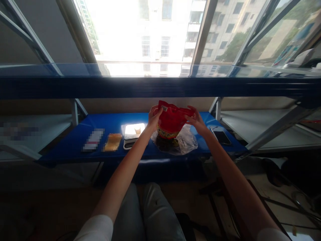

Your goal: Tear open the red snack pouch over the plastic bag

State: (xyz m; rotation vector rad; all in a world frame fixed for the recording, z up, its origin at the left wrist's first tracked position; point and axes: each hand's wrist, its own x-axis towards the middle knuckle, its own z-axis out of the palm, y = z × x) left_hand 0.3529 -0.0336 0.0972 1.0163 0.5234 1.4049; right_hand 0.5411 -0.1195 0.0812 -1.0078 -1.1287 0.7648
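Both my hands hold a red printed food pouch [172,120], tilted with its printed face toward me. My left hand [153,117] is closed on its upper left corner, thumb in front by a small white label. On the other side my right hand [195,119] grips the upper right edge between thumb and fingers. Under and behind the pouch lies a clear plastic bag [189,140], crumpled, with something dark on it that I cannot make out. Left of these stands a white scale [129,134] with a small pale cup [137,129] on its pan.
On the blue table [82,130], a stack of yellowish packets [112,142] and a blurred pale item [94,140] lie to the left. A dark phone [222,137] rests near the right end. A blue beam [160,87] crosses above the table's back.
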